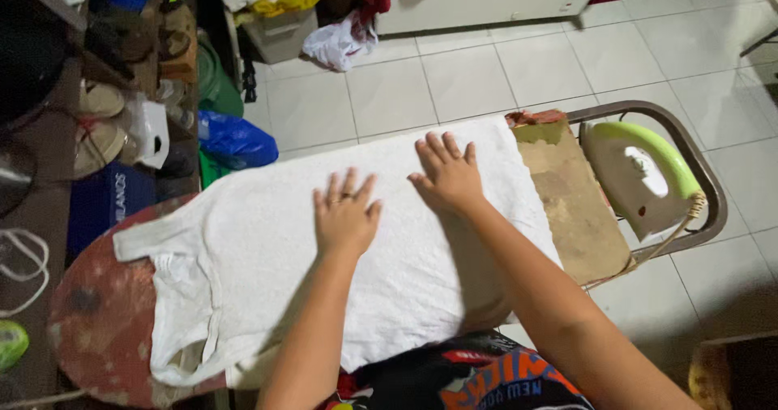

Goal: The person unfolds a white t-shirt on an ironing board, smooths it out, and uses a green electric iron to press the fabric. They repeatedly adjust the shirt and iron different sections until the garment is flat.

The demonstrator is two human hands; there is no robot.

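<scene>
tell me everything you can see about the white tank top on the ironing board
The white tank top is a sleeveless garment of soft, slightly textured fabric. It lies flat along the ironing board, its shoulder straps and neck opening toward the board's rounded, worn reddish end and its hem toward the iron. The near edge hangs over the board's side. The left hand and right hand both rest palm down on its body, fingers spread.

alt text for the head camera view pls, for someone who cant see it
Both hands, the left hand and right hand, lie flat with fingers spread on a white sleeveless cotton shirt spread over a worn red ironing board. A cream and green electric iron rests on the metal rack at the board's end, above a white tiled floor.
</scene>
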